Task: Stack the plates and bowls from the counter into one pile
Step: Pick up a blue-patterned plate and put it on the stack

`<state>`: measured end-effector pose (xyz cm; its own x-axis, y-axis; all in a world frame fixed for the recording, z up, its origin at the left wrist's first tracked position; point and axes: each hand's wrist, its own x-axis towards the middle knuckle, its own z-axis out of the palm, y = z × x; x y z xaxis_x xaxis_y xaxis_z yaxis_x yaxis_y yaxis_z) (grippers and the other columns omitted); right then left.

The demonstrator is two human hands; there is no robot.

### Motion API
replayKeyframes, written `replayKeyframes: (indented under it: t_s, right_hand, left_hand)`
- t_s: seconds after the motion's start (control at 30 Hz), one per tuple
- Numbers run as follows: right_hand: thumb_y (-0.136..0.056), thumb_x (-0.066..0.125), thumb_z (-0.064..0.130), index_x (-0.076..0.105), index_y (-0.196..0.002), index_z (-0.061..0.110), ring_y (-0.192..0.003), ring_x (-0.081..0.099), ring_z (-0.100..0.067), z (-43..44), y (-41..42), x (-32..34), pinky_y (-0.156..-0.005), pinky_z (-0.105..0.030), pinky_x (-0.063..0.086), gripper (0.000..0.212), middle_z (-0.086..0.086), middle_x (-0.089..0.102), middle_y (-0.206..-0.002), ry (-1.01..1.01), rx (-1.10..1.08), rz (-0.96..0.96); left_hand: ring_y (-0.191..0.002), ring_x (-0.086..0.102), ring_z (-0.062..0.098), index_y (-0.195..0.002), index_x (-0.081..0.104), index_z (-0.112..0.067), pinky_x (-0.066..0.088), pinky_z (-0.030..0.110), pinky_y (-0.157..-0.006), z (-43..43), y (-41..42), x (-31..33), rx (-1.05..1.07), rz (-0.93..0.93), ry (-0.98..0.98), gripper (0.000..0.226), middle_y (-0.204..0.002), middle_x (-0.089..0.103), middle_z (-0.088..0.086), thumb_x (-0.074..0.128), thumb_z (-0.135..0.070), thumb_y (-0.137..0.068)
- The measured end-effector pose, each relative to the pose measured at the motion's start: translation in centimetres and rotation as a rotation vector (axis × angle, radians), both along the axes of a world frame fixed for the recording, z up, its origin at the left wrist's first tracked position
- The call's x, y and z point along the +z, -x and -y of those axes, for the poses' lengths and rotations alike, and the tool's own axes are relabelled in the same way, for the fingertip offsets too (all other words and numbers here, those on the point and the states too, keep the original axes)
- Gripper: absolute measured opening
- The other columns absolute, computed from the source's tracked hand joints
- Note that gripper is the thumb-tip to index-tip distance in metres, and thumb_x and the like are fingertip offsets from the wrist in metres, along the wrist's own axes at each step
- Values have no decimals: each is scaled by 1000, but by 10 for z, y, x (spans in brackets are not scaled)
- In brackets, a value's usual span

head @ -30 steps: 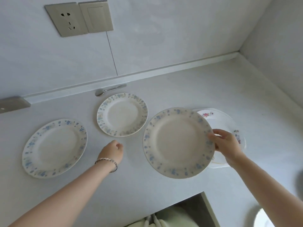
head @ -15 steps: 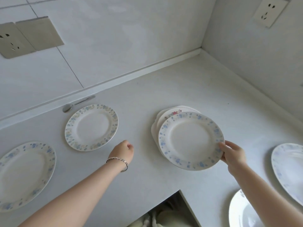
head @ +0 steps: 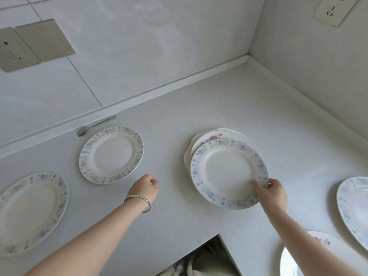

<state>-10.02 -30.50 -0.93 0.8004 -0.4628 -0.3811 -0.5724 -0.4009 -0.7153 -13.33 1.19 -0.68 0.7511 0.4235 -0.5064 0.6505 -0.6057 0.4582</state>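
My right hand grips the near right rim of a blue-flowered plate, which lies over a white plate with red flowers in the middle of the counter. Its far edge peeks out behind. My left hand, with a bracelet on the wrist, hovers over the counter with fingers curled and nothing in it. A second blue-flowered plate lies to its far left. A larger one sits at the left edge. Another blue-patterned plate is at the right edge, and a red-flowered dish sits bottom right.
A metal spoon lies against the back ledge behind the middle-left plate. Walls meet in a corner at the far right, with sockets on them. The counter has a cut-out at the near edge with cloth below.
The right hand carried the blue-flowered plate down onto the red-flowered plate. The view swung right, bringing the right-hand plates into sight. The left hand stayed curled over the counter.
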Motion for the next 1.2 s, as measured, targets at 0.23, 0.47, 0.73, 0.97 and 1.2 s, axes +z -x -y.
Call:
replayKeyframes:
  t_s: [0.23,0.47,0.73,0.97,1.2]
  right_hand:
    - [-87,56,39,52,-116,6,-80,54,-29,-8,-16,-3,-65,-32,40,45,-12,62,-95,170,4,-45]
    - [-88,54,39,35,-134,0,-117,45,-37,-27,-6,-11,-91,-46,42,63,-22,48,-128,202,33,-39]
    - [-81,66,38,10,-147,1,-139,13,-34,-48,-4,-21,-116,-45,16,94,-18,17,-151,114,-9,-16]
    - [-80,65,29,11,-145,0,-139,11,-35,-54,-14,-2,-115,-46,17,89,-19,13,-151,340,129,-82]
    - [-91,51,16,63,-114,15,-101,61,-18,-117,-26,36,-83,-21,42,26,-2,65,-108,279,823,-16]
  left_hand:
    - [-86,69,31,-66,44,-22,53,37,-81,-8,3,-4,14,-23,0,27,-91,71,12,40,-25,-92]
    - [-87,68,33,-68,46,-20,52,37,-80,-12,7,-11,21,-31,8,25,-92,71,14,40,-23,-92]
    - [-85,69,32,-69,46,-21,53,37,-79,-26,18,-20,35,-59,6,23,-90,71,12,41,-23,-92]
    - [-79,68,31,-66,45,-22,52,36,-77,-45,26,-24,105,-81,50,26,-82,68,11,41,-21,-92]
    - [-29,54,12,-69,45,-7,50,21,-44,-101,14,-21,1008,135,637,24,-68,46,9,45,-5,-93]
